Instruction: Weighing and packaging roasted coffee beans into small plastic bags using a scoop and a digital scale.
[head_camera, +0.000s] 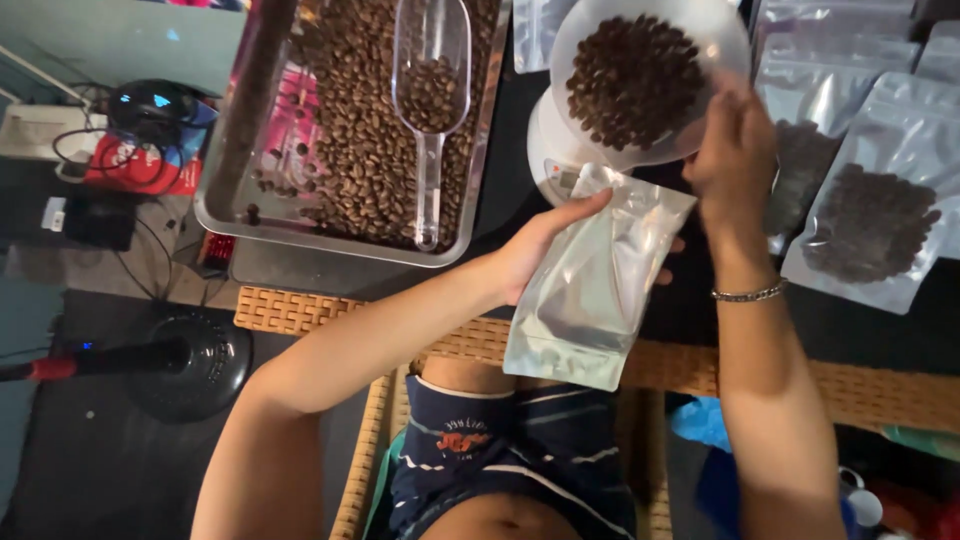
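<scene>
left hand (535, 250) holding silver pouch (590, 290), right hand (730, 150) tipping bowl (645, 75) w/ beans

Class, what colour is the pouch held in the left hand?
Shiny silver pouch, held by the left hand; head view.

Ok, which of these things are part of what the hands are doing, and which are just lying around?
In use: left hand holding empty pouch; right hand on bowl of beans; scale.
Lying about: tray, scoop, filled pouches, fan base, cables.
</scene>
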